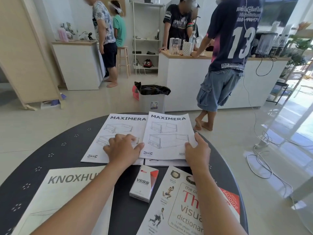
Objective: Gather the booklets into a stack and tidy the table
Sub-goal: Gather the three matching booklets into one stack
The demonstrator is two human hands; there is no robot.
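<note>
Two white MAXIMERA booklets lie side by side at the far side of the round dark table (55, 150). My left hand (122, 148) rests flat on the left booklet (118, 126), fingers spread. My right hand (197, 147) grips the right edge of the right booklet (169, 133), thumb on top; this booklet overlaps the left one and covers another booklet (162, 162) beneath. Nearer to me lie a KNOXHULT booklet (67, 192) on the left and a visual dictionary (179, 206) on the right.
A small white VESS box (144, 184) stands between the near booklets. Beyond the table stand a bin with a black liner (152, 97), a white counter (186, 77) and several people. Cables (264, 160) trail over the floor at right.
</note>
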